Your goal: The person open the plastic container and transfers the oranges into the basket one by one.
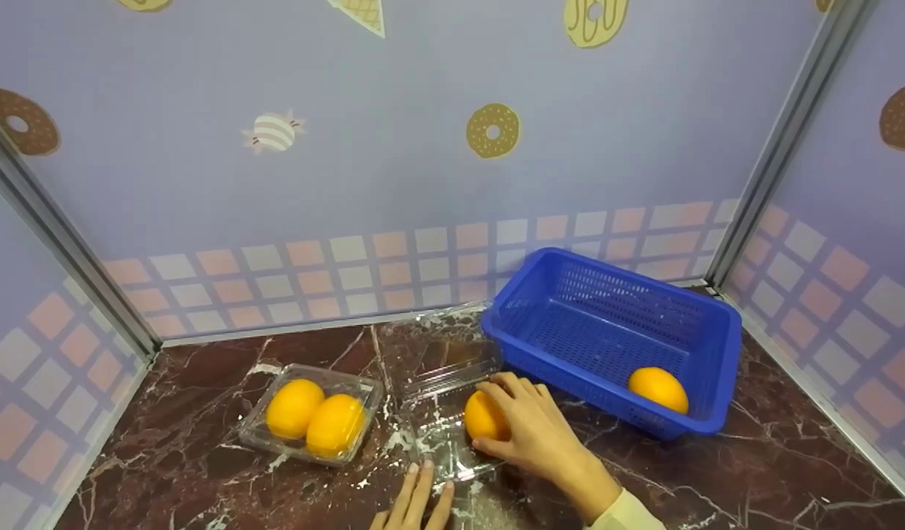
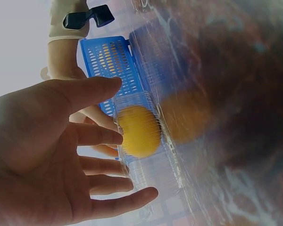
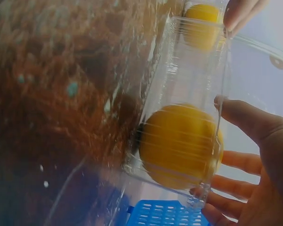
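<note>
In the head view, my right hand (image 1: 529,427) curls its fingers and thumb round an orange (image 1: 484,418). That orange sits at the right end of a clear plastic box (image 1: 441,445); its lid (image 1: 441,346) is folded back behind. The right wrist view shows the orange (image 3: 177,146) through the box wall, with the right hand (image 3: 259,160) over the rim. My left hand (image 1: 414,504) is at the near side of the box, fingers extended. In the left wrist view, the left hand (image 2: 70,155) has its fingertips close to the box's rim, holding nothing.
To the left stands a closed clear box (image 1: 264,440) with two oranges (image 1: 295,409) inside. A blue perforated basket (image 1: 607,291) at the back right holds one orange (image 1: 658,390). Patterned panels (image 1: 393,177) wall in the dark marbled tabletop (image 1: 202,412).
</note>
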A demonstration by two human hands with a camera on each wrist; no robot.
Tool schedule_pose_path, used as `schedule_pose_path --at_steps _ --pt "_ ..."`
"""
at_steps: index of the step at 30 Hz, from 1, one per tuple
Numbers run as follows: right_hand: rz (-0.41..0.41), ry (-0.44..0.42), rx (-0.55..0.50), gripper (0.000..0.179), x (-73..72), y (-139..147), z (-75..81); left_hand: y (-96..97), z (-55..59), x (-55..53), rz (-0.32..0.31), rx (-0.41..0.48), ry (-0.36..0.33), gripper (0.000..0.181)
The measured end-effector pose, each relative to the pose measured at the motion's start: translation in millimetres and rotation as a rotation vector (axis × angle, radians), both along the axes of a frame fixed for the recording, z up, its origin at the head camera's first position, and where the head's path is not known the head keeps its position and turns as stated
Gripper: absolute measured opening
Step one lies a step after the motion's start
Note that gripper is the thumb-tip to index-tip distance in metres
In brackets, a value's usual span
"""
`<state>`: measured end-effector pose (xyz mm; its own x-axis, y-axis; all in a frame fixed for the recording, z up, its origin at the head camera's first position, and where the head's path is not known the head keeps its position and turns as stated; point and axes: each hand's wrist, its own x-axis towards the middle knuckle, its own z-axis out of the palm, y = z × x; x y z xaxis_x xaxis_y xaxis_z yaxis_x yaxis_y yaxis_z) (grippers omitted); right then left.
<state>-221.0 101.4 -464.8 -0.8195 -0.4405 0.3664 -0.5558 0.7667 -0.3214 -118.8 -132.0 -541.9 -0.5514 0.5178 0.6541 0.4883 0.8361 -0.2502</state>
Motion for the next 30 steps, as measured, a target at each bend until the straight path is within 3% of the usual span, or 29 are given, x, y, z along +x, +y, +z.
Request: schedule_pose_path --at_steps 4,7,11,14,19,26,30 --pt "0.008 -0.029 0.002 0.071 -0.3 -2 -1.8 -0.9 -15.5 -2.8 0.051 -0.026 -0.078 0.069" --pt "0.008 -0.032 0.016 0.072 -0.8 -3 -3.1 -1.2 -19.1 -2.7 0.067 -0.027 -0.121 0.071" --pt "0.006 -0.049 0.021 0.073 -2.6 -4 -5.8 -0.1 0.0 4.1 0.053 -0.027 -0.191 0.071" --pt "0.002 -0.065 0.022 0.075 -5.0 -4 -7.1 -0.7 0.6 5.7 0.06 -0.035 -0.233 0.072" --pt "0.001 -0.083 0.028 0.077 -7.5 -3 -5.4 -0.5 -3.9 3.8 0.07 -0.03 -0.179 0.073" --pt "0.007 -0.104 0.014 0.076 -9.5 -4 -4.5 -1.5 8.9 9.1 0.076 -0.048 -0.256 0.074" --pt "0.002 -0.1 0.033 0.076 -8.2 -2 -3.9 -0.6 4.5 6.4 0.047 -0.027 -0.139 0.071"
